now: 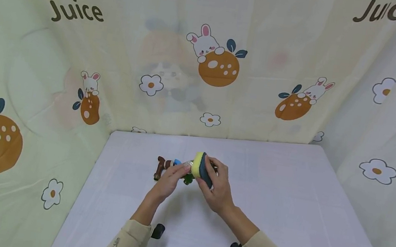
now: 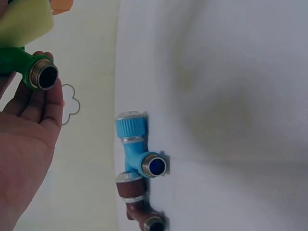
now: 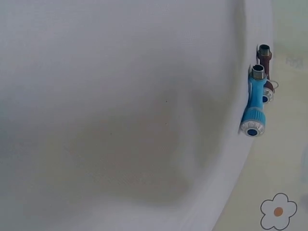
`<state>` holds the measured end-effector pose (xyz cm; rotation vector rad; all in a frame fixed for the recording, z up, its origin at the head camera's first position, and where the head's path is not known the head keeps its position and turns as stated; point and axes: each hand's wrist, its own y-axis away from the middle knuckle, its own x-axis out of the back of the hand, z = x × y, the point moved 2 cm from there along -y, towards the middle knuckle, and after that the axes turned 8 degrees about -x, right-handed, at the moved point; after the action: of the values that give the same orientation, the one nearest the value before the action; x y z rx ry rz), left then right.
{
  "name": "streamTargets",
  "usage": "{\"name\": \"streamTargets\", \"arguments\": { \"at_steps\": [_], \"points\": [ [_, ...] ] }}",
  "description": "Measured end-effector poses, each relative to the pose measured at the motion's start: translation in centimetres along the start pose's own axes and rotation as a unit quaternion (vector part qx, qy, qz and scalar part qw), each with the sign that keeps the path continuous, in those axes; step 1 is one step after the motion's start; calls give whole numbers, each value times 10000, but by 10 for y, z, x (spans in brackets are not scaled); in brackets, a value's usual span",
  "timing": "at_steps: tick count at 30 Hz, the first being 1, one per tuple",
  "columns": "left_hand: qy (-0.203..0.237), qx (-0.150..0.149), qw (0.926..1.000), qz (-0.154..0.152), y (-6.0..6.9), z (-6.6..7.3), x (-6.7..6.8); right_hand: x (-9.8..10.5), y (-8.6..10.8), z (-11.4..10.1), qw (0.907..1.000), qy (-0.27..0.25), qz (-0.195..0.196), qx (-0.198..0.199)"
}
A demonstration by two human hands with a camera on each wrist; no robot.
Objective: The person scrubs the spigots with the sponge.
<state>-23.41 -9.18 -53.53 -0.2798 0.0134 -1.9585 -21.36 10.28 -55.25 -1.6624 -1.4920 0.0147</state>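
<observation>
In the head view my left hand (image 1: pixel 166 184) holds a green threaded pipe fitting (image 1: pixel 188 178). The left wrist view shows that hand (image 2: pixel 26 144) with its fingers curled behind the green fitting (image 2: pixel 17 61), whose metal threaded opening faces outward. My right hand (image 1: pixel 219 192) grips a yellow and dark blue sponge (image 1: pixel 196 165), thumb and fingers on its dark side. The sponge (image 2: pixel 29 21) is against or just above the green fitting; exact contact is unclear. The right wrist view shows neither hand.
A blue fitting (image 2: pixel 134 150) and a brown fitting (image 2: pixel 132 188) lie close together on the white table (image 1: pixel 267 226), left of my hands towards its back. Patterned curtains (image 1: pixel 252 118) stand behind and beside the table. Black pieces (image 1: pixel 158 231) show near both sleeves.
</observation>
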Motion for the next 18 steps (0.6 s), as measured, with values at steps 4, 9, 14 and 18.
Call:
{"name": "streamTargets", "arguments": {
  "at_steps": [4,9,14,18],
  "points": [
    [-68,-35,10000,16,1,-1,0,1,-1,2,9999,17,75,67],
    [-79,-21,10000,47,0,-2,0,1,-5,2,9996,-17,225,187],
    [-2,-11,10000,50,0,-3,1,4,-8,6,9996,82,259,91],
    [50,-34,10000,40,0,-2,1,7,-9,11,9992,310,262,-25]
  ]
}}
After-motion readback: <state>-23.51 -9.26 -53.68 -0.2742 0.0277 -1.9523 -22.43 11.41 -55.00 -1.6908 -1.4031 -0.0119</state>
